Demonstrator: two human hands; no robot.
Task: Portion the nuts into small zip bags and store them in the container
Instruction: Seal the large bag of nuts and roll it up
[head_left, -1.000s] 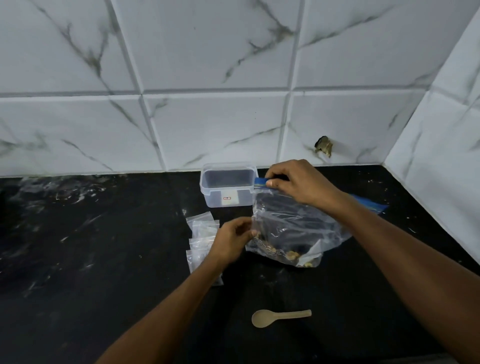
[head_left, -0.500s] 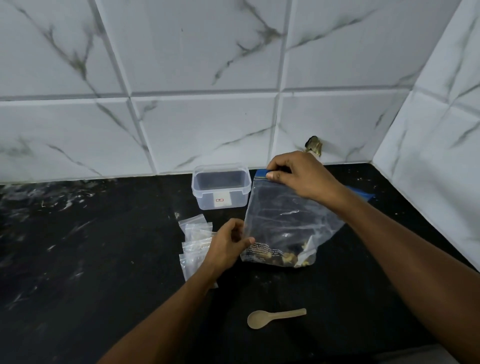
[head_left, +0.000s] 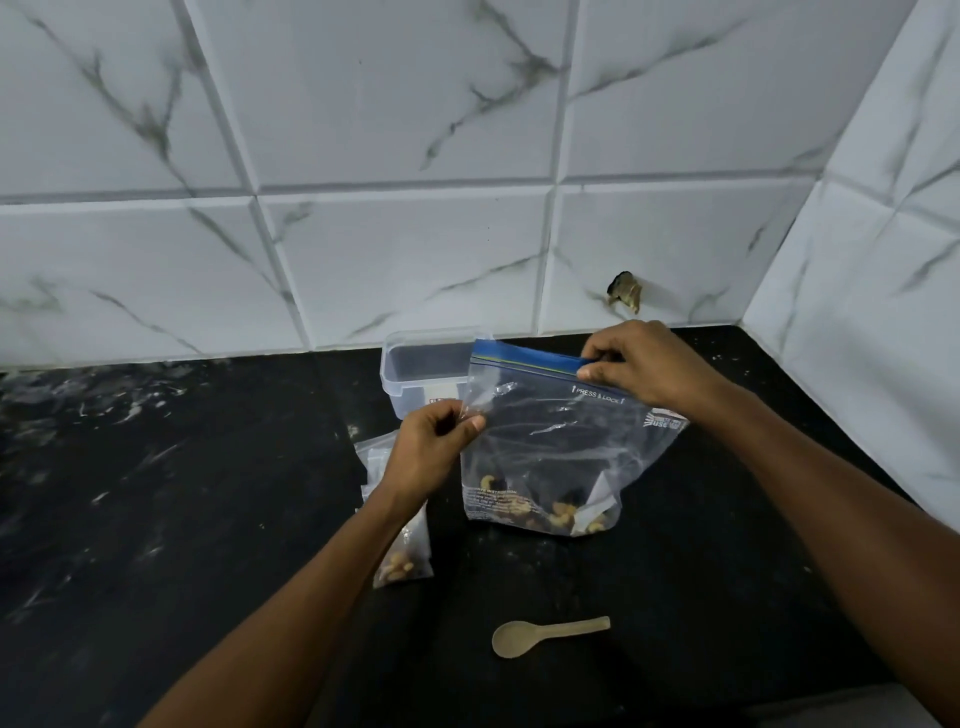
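Both hands pinch the large zip bag (head_left: 550, 447) upright on the counter (head_left: 182, 493), apparently holding cashews (head_left: 558, 512).

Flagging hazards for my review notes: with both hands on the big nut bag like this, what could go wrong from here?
1. The large zip bag stands upright, held only by the left hand pinching its side edge and the right hand on the blue zip strip; if it opens abruptly, it may tip and spill the nuts.
2. The open container sits right behind the bag and could get knocked.
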